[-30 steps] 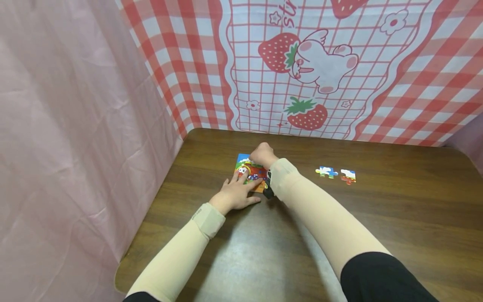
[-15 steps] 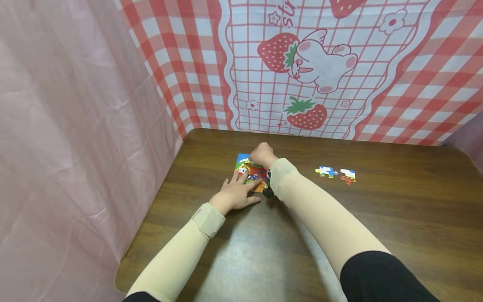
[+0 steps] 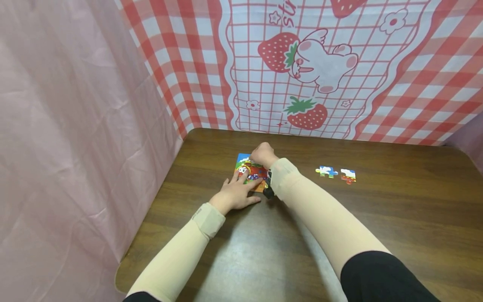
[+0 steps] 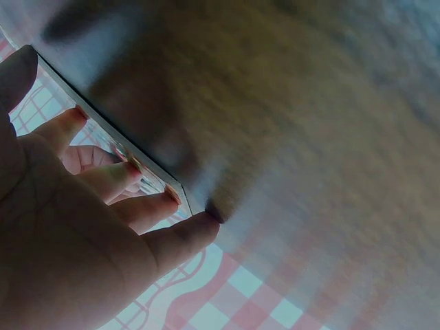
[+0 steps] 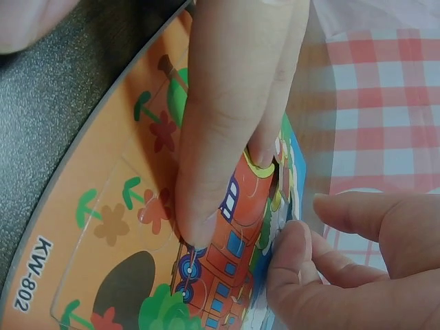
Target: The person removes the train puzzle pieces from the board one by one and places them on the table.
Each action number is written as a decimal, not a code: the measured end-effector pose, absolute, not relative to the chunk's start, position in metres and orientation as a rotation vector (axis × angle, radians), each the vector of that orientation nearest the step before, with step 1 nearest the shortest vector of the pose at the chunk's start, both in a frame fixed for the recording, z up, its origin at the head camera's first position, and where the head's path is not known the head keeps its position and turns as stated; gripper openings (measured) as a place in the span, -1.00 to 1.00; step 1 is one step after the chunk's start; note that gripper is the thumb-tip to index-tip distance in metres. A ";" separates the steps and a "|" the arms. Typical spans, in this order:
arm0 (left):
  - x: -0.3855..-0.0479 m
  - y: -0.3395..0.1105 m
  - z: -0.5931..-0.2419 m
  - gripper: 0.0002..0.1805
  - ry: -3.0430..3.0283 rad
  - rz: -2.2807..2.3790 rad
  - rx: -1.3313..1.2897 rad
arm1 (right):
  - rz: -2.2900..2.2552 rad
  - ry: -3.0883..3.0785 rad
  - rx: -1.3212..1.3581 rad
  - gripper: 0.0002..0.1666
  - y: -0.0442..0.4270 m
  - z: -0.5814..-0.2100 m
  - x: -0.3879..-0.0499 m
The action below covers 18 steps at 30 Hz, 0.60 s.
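Note:
A colourful jigsaw puzzle (image 3: 241,162) with a red train on it lies on the table. Spread over its near side, my left hand (image 3: 235,195) rests with straight fingertips on the picture. In the left wrist view these fingers (image 4: 144,210) meet the board's edge. My right hand (image 3: 263,155) is at the far right of the puzzle, fingers curled. In the right wrist view, the right thumb (image 5: 292,244) touches the sky part of the puzzle (image 5: 113,213), and the index finger stands slightly apart. Whether a piece is pinched there is hidden.
Two loose puzzle pieces, one blue and white (image 3: 326,171) and one white and red (image 3: 348,175), lie to the right on the wooden table (image 3: 396,218). A checked strawberry cloth (image 3: 196,75) hangs behind, and a pink curtain (image 3: 75,126) hangs at the left.

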<state>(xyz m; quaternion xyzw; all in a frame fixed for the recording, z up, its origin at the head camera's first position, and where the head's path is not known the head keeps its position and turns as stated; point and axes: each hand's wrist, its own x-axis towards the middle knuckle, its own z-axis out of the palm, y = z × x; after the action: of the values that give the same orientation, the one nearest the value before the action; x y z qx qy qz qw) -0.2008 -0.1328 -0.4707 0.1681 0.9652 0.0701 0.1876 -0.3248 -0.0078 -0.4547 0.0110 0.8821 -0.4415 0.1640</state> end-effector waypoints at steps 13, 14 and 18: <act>-0.199 -0.133 -0.470 -0.24 2.718 0.196 0.472 | -1.280 2.450 0.070 -0.74 -0.006 -0.455 -0.325; -0.199 -0.133 -0.469 -0.24 2.717 0.194 0.472 | -1.278 2.449 0.070 -0.74 -0.006 -0.455 -0.326; -0.199 -0.132 -0.468 -0.24 2.720 0.182 0.473 | -1.270 2.459 0.057 -0.76 -0.006 -0.456 -0.327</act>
<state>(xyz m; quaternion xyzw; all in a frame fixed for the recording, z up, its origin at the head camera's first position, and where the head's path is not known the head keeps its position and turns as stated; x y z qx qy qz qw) -0.1988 -0.1321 -0.4683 0.1678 0.9659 0.0645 0.1863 -0.3266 -0.0056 -0.4557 0.0203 0.8729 -0.4508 0.1854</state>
